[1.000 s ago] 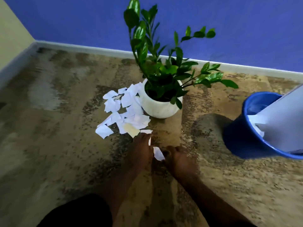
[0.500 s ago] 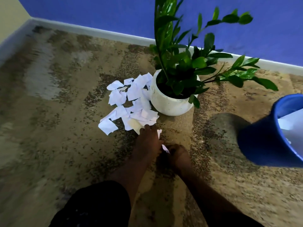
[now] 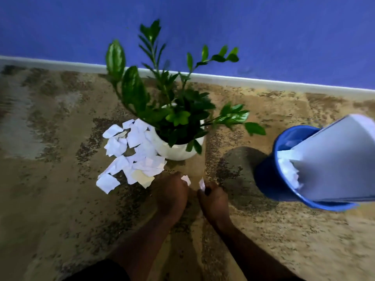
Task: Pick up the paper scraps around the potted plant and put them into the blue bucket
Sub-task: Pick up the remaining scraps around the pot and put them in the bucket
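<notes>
The left hand (image 3: 172, 192) is pinching one scrap (image 3: 186, 180), and the right hand (image 3: 213, 201) is pinching a second scrap (image 3: 202, 184). The scrap pile (image 3: 134, 157) is lying at 11 o'clock from the left fingers, touching the potted plant (image 3: 178, 153). The blue bucket (image 3: 267, 179) is standing at 3 o'clock, nearer the right hand.

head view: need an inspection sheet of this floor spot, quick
surface: mottled brown carpet
job's things: scraps piled left of and in front of the pot, some touching it; bucket to its right, apart, with paper inside
clutter: large sheet sticking out of the bucket
grips: left hand pinches a scrap; right hand pinches another scrap
cables: nothing seen
surroundings: blue wall, white skirting
</notes>
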Action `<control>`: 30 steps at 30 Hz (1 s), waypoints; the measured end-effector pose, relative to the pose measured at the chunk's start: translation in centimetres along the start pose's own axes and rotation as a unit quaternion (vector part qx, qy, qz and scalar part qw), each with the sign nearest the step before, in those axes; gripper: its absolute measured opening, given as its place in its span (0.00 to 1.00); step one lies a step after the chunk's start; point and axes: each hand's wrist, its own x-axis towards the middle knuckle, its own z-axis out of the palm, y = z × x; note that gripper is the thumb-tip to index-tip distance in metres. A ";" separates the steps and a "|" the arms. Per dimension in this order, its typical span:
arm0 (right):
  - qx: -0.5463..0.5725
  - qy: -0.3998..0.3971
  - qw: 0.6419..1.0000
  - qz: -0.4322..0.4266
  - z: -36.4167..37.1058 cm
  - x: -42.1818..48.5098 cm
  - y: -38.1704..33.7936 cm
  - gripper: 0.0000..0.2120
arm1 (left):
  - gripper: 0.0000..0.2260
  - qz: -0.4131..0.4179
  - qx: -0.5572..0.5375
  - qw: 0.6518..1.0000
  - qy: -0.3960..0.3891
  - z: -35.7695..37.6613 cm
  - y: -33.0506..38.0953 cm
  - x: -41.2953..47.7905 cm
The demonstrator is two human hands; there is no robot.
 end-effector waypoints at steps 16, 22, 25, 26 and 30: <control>-0.049 0.194 0.972 0.119 -25.2 3.5 -1.0 0.16 | 0.16 0.104 -0.205 0.963 -0.142 -4.5 27.4 -1.9; -0.042 0.167 0.985 0.025 -24.3 2.4 -3.1 0.15 | 0.13 0.066 -0.200 0.967 -0.146 -6.4 23.9 -3.4; -0.053 0.100 0.993 -0.044 -22.5 1.9 -5.6 0.13 | 0.14 0.016 -0.184 0.975 -0.121 -9.4 20.7 -5.3; -0.056 0.081 0.993 -0.062 -22.0 1.7 -6.3 0.14 | 0.15 0.000 -0.193 0.975 -0.110 -10.2 19.7 -5.9; -0.072 0.004 0.991 -0.112 -19.6 0.4 -9.0 0.20 | 0.15 -0.049 -0.181 0.981 -0.047 -13.1 14.1 -7.7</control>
